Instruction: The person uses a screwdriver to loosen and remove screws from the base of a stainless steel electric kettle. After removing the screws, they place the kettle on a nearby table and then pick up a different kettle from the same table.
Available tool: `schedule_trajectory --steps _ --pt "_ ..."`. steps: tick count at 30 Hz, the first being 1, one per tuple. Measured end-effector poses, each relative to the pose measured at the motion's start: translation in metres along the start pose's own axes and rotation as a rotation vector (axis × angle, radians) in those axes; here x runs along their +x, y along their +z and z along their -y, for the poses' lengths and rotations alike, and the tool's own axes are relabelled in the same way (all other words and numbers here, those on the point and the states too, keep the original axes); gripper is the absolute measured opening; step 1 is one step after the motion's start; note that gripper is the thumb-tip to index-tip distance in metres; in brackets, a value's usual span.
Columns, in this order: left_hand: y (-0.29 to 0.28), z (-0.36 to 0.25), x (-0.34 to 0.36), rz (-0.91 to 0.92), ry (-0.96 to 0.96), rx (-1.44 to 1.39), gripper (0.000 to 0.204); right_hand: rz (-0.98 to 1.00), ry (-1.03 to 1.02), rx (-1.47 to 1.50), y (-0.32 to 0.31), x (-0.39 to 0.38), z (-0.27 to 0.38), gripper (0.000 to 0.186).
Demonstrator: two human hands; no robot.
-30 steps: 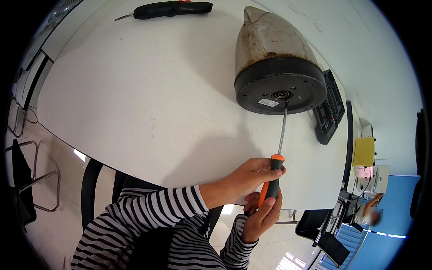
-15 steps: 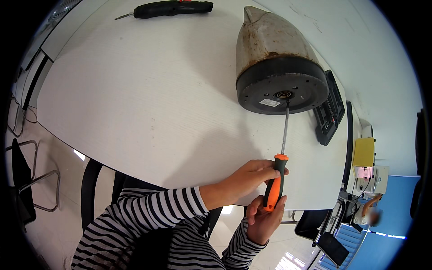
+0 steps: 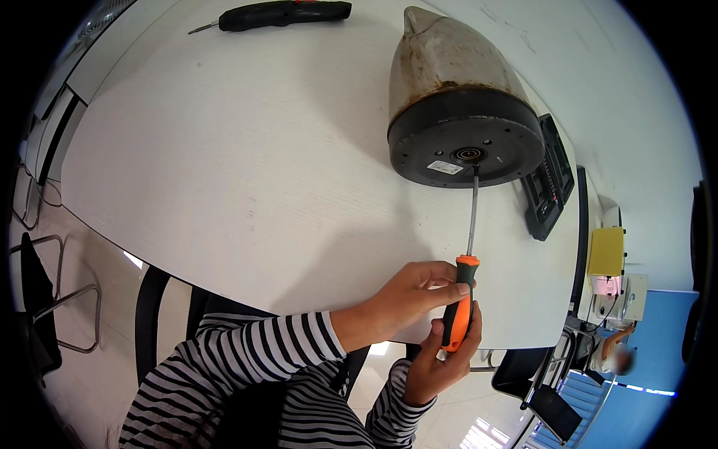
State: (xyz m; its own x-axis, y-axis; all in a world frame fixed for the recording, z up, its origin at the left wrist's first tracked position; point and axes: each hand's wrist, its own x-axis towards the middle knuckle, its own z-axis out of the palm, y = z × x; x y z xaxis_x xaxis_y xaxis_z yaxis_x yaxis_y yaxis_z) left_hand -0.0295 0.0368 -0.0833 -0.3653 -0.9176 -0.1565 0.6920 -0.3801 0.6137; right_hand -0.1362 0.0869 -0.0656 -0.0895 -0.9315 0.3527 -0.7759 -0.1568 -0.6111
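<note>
Orange and black, a screwdriver is being held by both bare hands at the near right part of a white table. Its handle is being pinched just below the collar by the left hand, with thumb and fingers drawn in around it. The handle's near end is being clasped by the right hand, with fingers curled; part of this grip is being hidden by the handle. Toward the far side the metal shaft is being pointed, its tip being set at the dark underside of a brown-stained kettle, just near of a round connector; whether a screw is being engaged cannot be told. At the far right, the kettle is being supported on its side, base turned near. To its right, a black tool case is being partly covered. At the far left, a black power driver is being supported by the table, bit pointed left.
</note>
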Motion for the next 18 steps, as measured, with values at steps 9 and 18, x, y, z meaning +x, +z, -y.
schedule_trajectory --steps 9,18 --pt "0.0 0.004 0.002 -0.023 0.039 0.032 0.03 0.103 0.139 0.36 -0.002 0.005 0.002 0.048" --pt "0.002 0.0 0.0 0.0 0.008 0.017 0.034 0.234 0.361 0.632 -0.009 0.01 0.005 0.051"
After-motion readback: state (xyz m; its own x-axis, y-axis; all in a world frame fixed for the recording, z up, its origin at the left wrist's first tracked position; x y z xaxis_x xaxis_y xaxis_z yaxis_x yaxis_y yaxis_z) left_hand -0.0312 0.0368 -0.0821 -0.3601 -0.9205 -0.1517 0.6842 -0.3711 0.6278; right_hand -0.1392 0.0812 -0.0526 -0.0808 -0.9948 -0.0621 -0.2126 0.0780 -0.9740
